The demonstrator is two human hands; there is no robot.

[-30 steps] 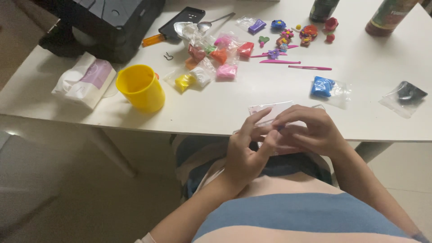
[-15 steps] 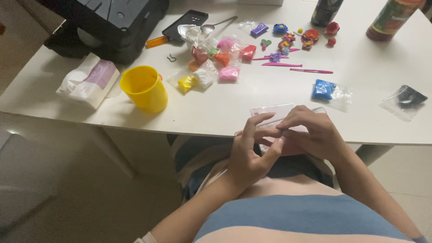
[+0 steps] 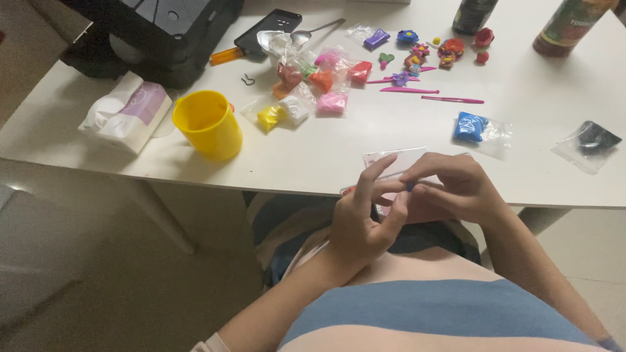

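Far to the left of the grip, a soft white tissue pack (image 3: 124, 112) lies on the white table (image 3: 313, 153), and a yellow cup (image 3: 208, 125) stands between it and the hands. Up and left of the grip, small bags of coloured clay (image 3: 312, 88) lie in a cluster. At the table's near edge the left hand (image 3: 365, 215) pinches with thumb and bent fingers against the fingertips of the right hand (image 3: 453, 189). Both close narrowly on a small dark blue bit (image 3: 409, 187), mostly hidden between the fingertips. A clear plastic bag (image 3: 396, 161) lies just behind the grip, touching the fingers. Up and right of the grip sits a bag of blue clay (image 3: 475, 127), and farther right a bag of black clay (image 3: 592, 138).
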